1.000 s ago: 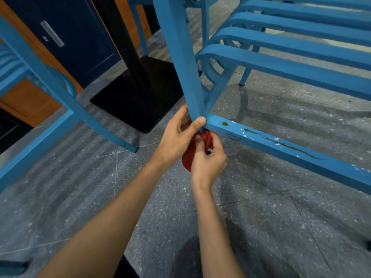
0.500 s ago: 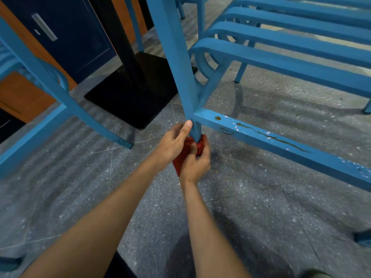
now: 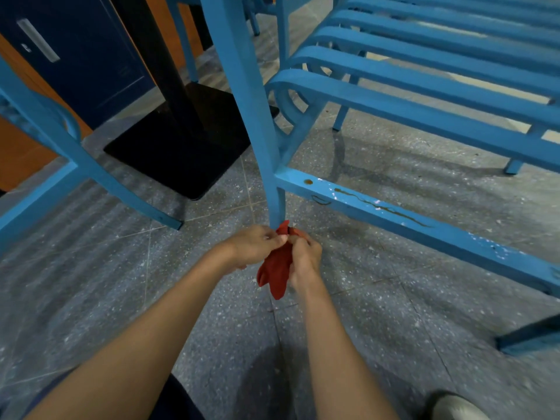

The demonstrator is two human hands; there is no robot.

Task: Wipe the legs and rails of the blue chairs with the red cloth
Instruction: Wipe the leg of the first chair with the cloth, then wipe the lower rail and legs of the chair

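A blue chair leg (image 3: 242,95) runs down the middle of the view to the floor, with a stained, chipped lower rail (image 3: 403,219) branching off to the right. The red cloth (image 3: 277,269) is wrapped round the foot of that leg and hangs below my hands. My left hand (image 3: 253,245) pinches the cloth from the left. My right hand (image 3: 304,254) grips it from the right. The very bottom of the leg is hidden behind the cloth and fingers.
A black table post with its square base (image 3: 178,150) stands behind the leg. Another blue chair (image 3: 60,140) is at the left, its leg end near the base. Seat slats (image 3: 424,89) fill the upper right. Grey speckled floor (image 3: 394,313) lies around; a shoe (image 3: 454,404) shows bottom right.
Both hands have slid the cloth down the leg, from the joint with the rail to the foot of the leg near the floor.
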